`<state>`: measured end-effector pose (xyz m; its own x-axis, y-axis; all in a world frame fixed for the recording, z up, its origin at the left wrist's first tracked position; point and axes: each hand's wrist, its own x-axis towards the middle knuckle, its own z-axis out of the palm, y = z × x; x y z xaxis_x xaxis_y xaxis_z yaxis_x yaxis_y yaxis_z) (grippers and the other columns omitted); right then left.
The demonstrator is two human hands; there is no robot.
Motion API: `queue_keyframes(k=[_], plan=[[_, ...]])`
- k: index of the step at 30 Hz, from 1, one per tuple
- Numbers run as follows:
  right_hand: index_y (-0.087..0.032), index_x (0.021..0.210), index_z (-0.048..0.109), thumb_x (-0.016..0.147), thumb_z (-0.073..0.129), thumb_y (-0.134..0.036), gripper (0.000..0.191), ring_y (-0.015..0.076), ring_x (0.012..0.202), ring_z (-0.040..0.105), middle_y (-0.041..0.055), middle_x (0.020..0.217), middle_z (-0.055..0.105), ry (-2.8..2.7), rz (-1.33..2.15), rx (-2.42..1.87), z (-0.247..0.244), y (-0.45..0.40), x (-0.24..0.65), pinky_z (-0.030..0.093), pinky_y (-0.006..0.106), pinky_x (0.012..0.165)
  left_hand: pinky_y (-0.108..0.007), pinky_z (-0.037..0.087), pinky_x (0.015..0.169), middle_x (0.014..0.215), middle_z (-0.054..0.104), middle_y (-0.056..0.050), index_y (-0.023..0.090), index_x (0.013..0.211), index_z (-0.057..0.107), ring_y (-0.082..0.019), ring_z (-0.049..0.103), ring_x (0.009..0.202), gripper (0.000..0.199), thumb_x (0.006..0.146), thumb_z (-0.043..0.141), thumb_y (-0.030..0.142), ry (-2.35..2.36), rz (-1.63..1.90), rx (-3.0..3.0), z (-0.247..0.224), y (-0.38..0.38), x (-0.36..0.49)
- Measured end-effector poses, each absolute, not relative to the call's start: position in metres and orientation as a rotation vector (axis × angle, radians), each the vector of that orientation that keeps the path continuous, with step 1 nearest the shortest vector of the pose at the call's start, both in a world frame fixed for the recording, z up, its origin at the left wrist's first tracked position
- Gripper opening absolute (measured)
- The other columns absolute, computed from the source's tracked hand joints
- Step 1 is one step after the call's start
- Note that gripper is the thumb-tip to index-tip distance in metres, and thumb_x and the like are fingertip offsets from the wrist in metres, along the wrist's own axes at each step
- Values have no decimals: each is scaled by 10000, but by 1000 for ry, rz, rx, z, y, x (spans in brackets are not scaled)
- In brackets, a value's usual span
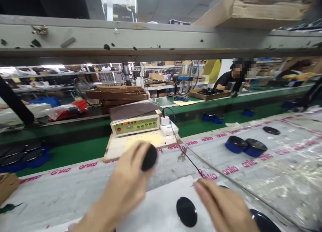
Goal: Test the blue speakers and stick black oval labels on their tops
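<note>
My left hand (128, 178) is raised over the table, its fingers wrapped round a round black piece (150, 157); the hand is slightly blurred. My right hand (221, 205) pinches the end of a thin black cable (188, 157) above a white sheet (156, 205). Between the hands, a glossy black disc (186, 212) lies on the sheet. Another black disc (263, 222) shows at the bottom right, beside my right hand. Part of a further dark piece is hidden behind my right hand.
A control box (136, 124) with lit buttons stands ahead, near a white adapter (165, 120). Two blue-and-black round parts (255, 147) sit at right, others on the green belt (75, 153). A grey cable crosses the table. A shelf beam (151, 41) spans overhead. A person sits beyond.
</note>
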<state>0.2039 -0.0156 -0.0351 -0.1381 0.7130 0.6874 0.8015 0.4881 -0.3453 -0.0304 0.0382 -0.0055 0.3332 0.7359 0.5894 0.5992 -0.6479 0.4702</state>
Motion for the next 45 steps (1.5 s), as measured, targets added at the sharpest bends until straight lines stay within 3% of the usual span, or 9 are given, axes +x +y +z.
queue_keyframes(k=[5, 9, 14, 18, 21, 24, 28, 34, 45], plan=[[-249, 567, 330, 941, 346, -406, 405, 146, 462, 517, -19, 479, 454, -1593, -461, -1848, -12, 42, 305, 329, 252, 463, -490, 367, 998, 1339, 437, -110, 230, 1361, 378, -330, 510, 1147, 546, 832, 516, 236, 1405, 822, 2304, -41, 77, -39], [-202, 564, 438, 826, 502, -378, 323, 230, 685, 623, 25, 573, 542, -1649, -431, -1877, -7, 69, 358, 336, 348, 593, -550, 308, 1005, 1241, 517, -115, 190, 1296, 485, -391, 486, 1155, 484, 822, 516, 279, 1432, 825, 2250, -63, 88, -48], [-180, 641, 532, 804, 537, -346, 232, 190, 613, 628, 10, 600, 582, -1747, -265, -1789, -3, 73, 351, 403, 306, 576, -492, 249, 1079, 1369, 444, -98, 225, 1300, 477, -336, 343, 1309, 485, 847, 559, 380, 1294, 929, 2150, -38, 76, -36], [-215, 1103, 521, 858, 543, -385, 299, 235, 984, 628, 82, 1054, 638, -1866, 488, -1368, 9, 58, 293, 494, 280, 711, -411, 438, 957, 1352, 456, -122, 218, 1295, 468, -265, 470, 1212, 491, 925, 384, 530, 872, 938, 1441, 0, 56, 5], [-241, 956, 479, 791, 654, -386, 281, 233, 1071, 576, 73, 1248, 544, -1953, 955, -1007, 20, 40, 246, 513, 297, 761, -334, 536, 743, 1185, 580, -163, 157, 1289, 484, -254, 636, 981, 600, 934, 261, 587, 528, 704, 963, 14, 47, 23], [-233, 796, 406, 841, 595, -395, 253, 146, 750, 599, 20, 959, 612, -2005, 708, -1117, 27, 26, 221, 493, 232, 573, -243, 525, 614, 944, 667, -146, 90, 1222, 551, -223, 696, 773, 639, 915, 322, 601, 352, 568, 757, 16, 42, 16], [-241, 752, 413, 959, 353, -358, 245, 123, 540, 511, -38, 627, 513, -2024, 256, -1152, 31, 13, 212, 441, 210, 485, -350, 509, 832, 954, 683, -115, 87, 1068, 634, -231, 676, 858, 443, 868, 556, 475, 480, 802, 633, 11, 35, -7], [-231, 756, 476, 978, 375, -311, 257, 103, 521, 543, -47, 616, 547, -2242, -56, -913, 30, -2, 188, 420, 212, 504, -262, 452, 811, 1039, 663, -87, 154, 1049, 618, -181, 615, 915, 420, 731, 751, 392, 543, 946, 863, 10, 23, -14], [-225, 679, 416, 988, 366, -301, 322, 95, 486, 497, -57, 555, 489, -2337, -44, -986, 28, -6, 187, 344, 224, 478, -291, 403, 801, 956, 567, -46, 200, 1000, 507, -187, 526, 898, 566, 729, 582, 691, 684, 1187, 1358, 3, 16, -10]])
